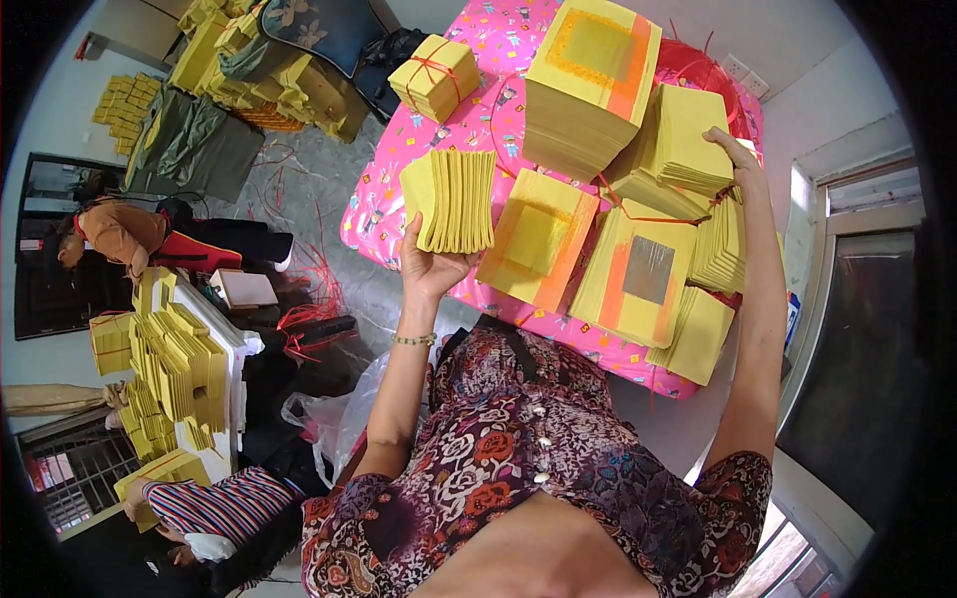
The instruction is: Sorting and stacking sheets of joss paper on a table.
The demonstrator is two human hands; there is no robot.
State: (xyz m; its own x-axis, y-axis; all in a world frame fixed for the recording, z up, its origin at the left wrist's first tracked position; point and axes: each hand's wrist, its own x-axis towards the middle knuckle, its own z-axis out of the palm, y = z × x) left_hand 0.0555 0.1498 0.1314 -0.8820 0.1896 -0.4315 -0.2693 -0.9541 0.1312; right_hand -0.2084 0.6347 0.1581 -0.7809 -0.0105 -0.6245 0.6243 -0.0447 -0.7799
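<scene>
My left hand is closed round the lower end of a bundle of yellow joss paper, folded in several thick layers and held up above the table's near left side. My right hand reaches to the far right, its fingers closed on the edge of another stack of yellow paper. Between the hands stands a tall paper stack with an orange-edged top. Nearer to me lie a stack with a gold square and one with a silver foil square.
The table wears a pink patterned cover. A bundle tied with red string sits at its far left, and red plastic strands heap behind the stacks. Two people work at a paper-laden table on the left.
</scene>
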